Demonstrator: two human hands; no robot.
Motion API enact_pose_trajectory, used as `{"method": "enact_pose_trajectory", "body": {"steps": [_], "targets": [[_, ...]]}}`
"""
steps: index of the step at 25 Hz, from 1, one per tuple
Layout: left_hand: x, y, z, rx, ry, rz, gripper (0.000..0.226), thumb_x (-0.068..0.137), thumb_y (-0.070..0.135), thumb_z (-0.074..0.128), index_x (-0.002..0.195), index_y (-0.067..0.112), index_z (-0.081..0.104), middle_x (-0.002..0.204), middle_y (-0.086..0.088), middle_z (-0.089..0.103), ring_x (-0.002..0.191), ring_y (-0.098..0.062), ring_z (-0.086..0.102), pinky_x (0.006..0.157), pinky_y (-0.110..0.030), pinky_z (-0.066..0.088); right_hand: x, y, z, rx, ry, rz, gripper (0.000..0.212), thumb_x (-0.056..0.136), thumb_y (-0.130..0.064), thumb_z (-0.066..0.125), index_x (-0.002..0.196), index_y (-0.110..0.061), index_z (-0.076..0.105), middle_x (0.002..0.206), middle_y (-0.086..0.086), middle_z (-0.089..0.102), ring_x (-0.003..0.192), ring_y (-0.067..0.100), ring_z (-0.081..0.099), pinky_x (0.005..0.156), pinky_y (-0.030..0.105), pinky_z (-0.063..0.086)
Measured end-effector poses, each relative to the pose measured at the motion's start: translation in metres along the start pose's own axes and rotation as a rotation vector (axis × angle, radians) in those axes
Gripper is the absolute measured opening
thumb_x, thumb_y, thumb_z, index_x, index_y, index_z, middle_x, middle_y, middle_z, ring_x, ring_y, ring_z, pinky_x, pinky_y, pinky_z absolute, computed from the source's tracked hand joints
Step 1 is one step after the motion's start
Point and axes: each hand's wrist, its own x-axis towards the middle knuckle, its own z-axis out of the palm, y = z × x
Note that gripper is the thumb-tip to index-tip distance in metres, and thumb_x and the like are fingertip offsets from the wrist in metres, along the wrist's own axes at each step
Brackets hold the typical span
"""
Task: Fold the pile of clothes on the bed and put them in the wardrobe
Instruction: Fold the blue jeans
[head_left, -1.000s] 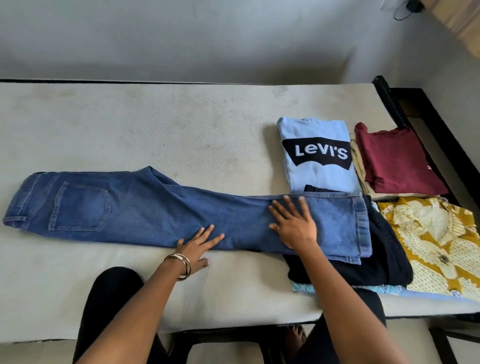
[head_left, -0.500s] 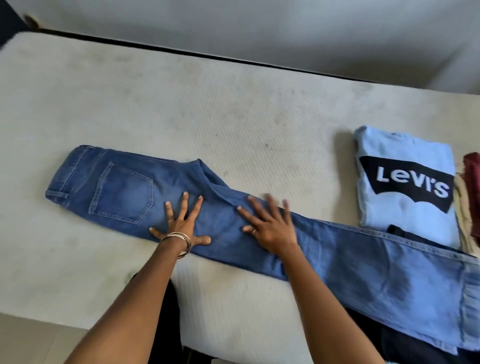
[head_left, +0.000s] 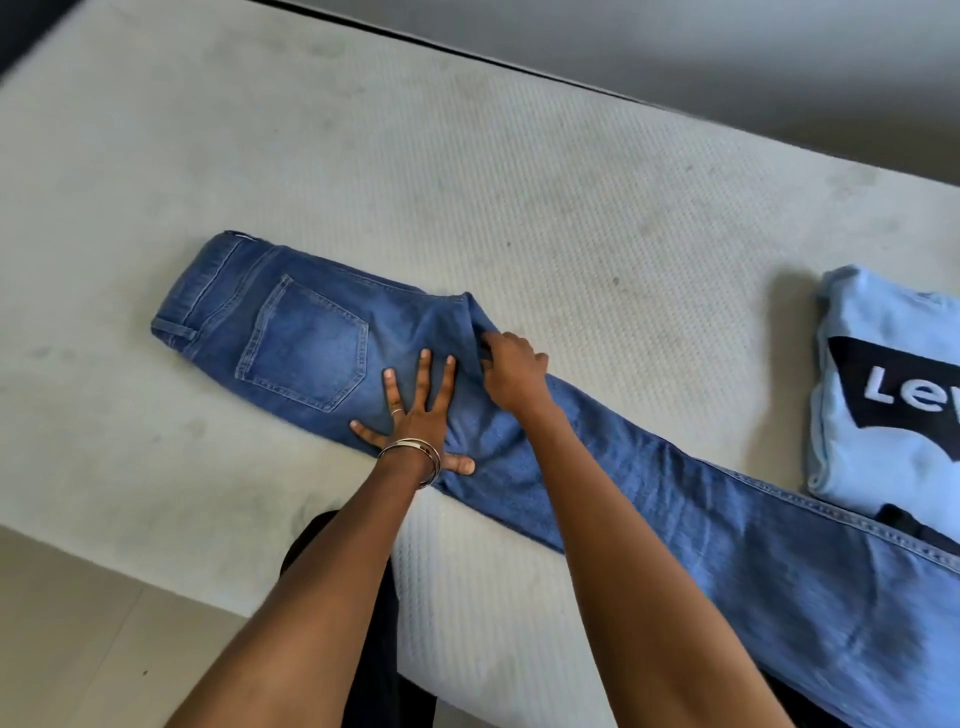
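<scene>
Readable writing: the folded light blue T-shirt (head_left: 883, 395) at the right edge carries a black panel with white letters, of which only "Le" and part of a third letter show; the rest is cut off by the frame. No label or brand mark is legible on the jeans (head_left: 322, 348).

Hidden or unclear: the lower legs of the jeans run out of view at the bottom right, so the hems cannot be inspected. A dark garment (head_left: 914, 525) shows only as a small corner between the T-shirt and the jeans; its type cannot be determined. My fingertips on the right hand are tucked into the denim and cannot be seen.

Position: the jeans lie flat on the bed (head_left: 519, 182), legs stacked one on the other, waistband to the left, one back pocket facing up.

Hands: my left hand (head_left: 415, 415) presses flat on the seat of the jeans, fingers spread wide, a ring on one finger and metal bangles (head_left: 415, 457) at the wrist. My right hand (head_left: 511, 371) pinches a fold of denim at the crotch seam, fingers curled.

Materials: mid-blue denim, faded across the pocket and thigh, with pale contrast stitching. The mattress cover is off-white with a fine dotted quilted weave, marked by faint grey smudges.
</scene>
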Motion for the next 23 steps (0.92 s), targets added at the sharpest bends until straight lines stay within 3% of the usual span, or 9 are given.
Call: {"method": "enact_pose_trajectory", "body": {"steps": [2,5,8,11,14,16,18,20,23], "targets": [[0.001,0.000,0.000,-0.019,0.002,0.006,0.147,0.049,0.066,0.080,0.129,0.052,-0.042,0.135,0.020,-0.054,0.135,-0.034,-0.040,0.086,-0.088,0.002,0.011,-0.004,-0.003,-0.015,-0.043,0.085,0.020,0.093,-0.015,0.051,0.108,-0.014,0.063,0.100,0.004,0.063,0.097,0.024,0.058,0.083,0.039,0.038],[-0.001,-0.003,0.002,-0.026,0.014,0.033,0.144,0.051,0.066,0.080,0.130,0.054,-0.040,0.137,0.021,-0.053,0.135,-0.033,-0.040,0.085,-0.088,0.001,0.014,0.006,-0.014,0.293,0.178,0.343,0.017,0.096,-0.024,0.053,0.096,-0.015,0.067,0.092,0.002,0.064,0.080,0.022,0.056,0.069,0.033,0.042],[-0.002,-0.009,0.005,0.020,0.027,0.058,0.139,0.052,0.071,0.075,0.131,0.055,-0.038,0.139,0.018,-0.052,0.134,-0.035,-0.042,0.083,-0.089,0.001,0.011,-0.006,-0.006,0.226,0.193,0.419,0.015,0.098,-0.019,0.048,0.103,-0.010,0.059,0.101,0.007,0.064,0.082,0.025,0.055,0.069,0.035,0.040],[0.000,-0.010,0.003,0.031,-0.004,0.066,0.139,0.050,0.074,0.075,0.130,0.056,-0.038,0.137,0.017,-0.054,0.130,-0.035,-0.046,0.084,-0.089,0.000,0.014,0.003,-0.005,-0.046,0.416,0.325,0.019,0.095,-0.003,0.043,0.111,-0.008,0.052,0.102,0.009,0.061,0.095,0.030,0.054,0.079,0.039,0.036],[-0.003,-0.008,-0.001,0.064,-0.051,0.060,0.144,0.045,0.077,0.075,0.128,0.055,-0.040,0.134,0.016,-0.057,0.127,-0.035,-0.049,0.083,-0.089,-0.001,0.001,0.023,-0.011,-0.080,0.664,0.072,0.018,0.094,-0.006,0.052,0.110,-0.009,0.058,0.108,0.013,0.055,0.102,0.030,0.045,0.084,0.038,0.032],[-0.004,-0.007,-0.004,0.074,-0.081,0.053,0.148,0.043,0.075,0.078,0.127,0.054,-0.042,0.132,0.016,-0.059,0.127,-0.035,-0.049,0.084,-0.089,0.000,-0.037,0.031,0.017,-0.137,0.604,-0.231,0.024,0.092,-0.012,0.057,0.115,-0.009,0.060,0.119,0.016,0.055,0.109,0.031,0.043,0.088,0.042,0.040],[-0.006,-0.008,-0.009,0.096,-0.107,0.068,0.149,0.043,0.073,0.080,0.127,0.055,-0.042,0.130,0.015,-0.060,0.128,-0.035,-0.047,0.084,-0.089,0.002,-0.080,0.061,0.051,-0.294,0.343,-0.467,0.040,0.097,-0.029,0.051,0.134,-0.015,0.055,0.143,0.014,0.049,0.129,0.033,0.043,0.101,0.050,0.042],[-0.010,-0.010,-0.006,0.112,-0.115,0.096,0.147,0.044,0.072,0.080,0.128,0.056,-0.040,0.131,0.015,-0.060,0.128,-0.036,-0.047,0.084,-0.089,0.002,-0.118,0.099,0.057,-0.339,0.247,-0.289,0.051,0.100,-0.047,0.039,0.149,-0.031,0.038,0.160,0.001,0.028,0.147,0.027,0.026,0.119,0.047,0.020],[-0.019,-0.015,0.002,0.147,-0.092,0.099,0.131,0.056,0.072,0.074,0.129,0.061,-0.034,0.135,0.018,-0.056,0.131,-0.036,-0.044,0.086,-0.088,0.000,-0.157,0.138,0.042,-0.232,0.308,0.307,0.059,0.099,-0.060,0.018,0.154,-0.043,0.008,0.164,-0.003,0.002,0.152,0.021,-0.002,0.122,0.038,-0.006]]}}
